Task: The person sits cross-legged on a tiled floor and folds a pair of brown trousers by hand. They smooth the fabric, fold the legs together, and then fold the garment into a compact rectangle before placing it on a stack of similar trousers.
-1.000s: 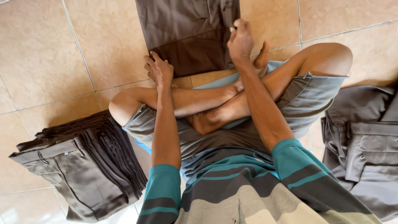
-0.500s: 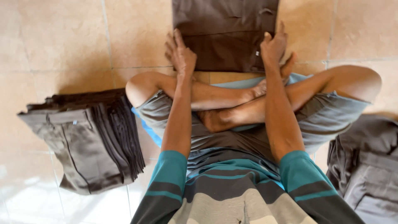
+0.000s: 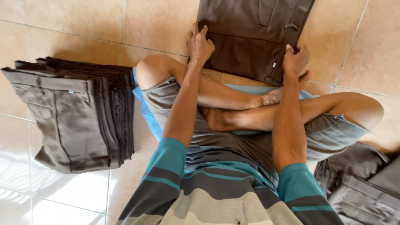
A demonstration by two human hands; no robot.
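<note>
I sit cross-legged on a tiled floor. A pair of dark brown trousers (image 3: 250, 37) lies folded on the floor just past my shins. My left hand (image 3: 200, 43) rests flat on the near left edge of the trousers, fingers pressed on the fabric. My right hand (image 3: 295, 60) pinches the near right corner of the trousers by the waistband. Both arms reach forward over my crossed legs.
A neat stack of folded brown trousers (image 3: 75, 112) stands on the floor to my left. A loose heap of grey-brown trousers (image 3: 362, 187) lies at my right side. A blue mat (image 3: 146, 116) shows under my legs. Beige floor tiles (image 3: 83, 21) surround everything.
My view has shifted, so the stack sits further left. My left hand moved forward onto the trousers' edge, and my right hand curled down and gripped the near right corner.
</note>
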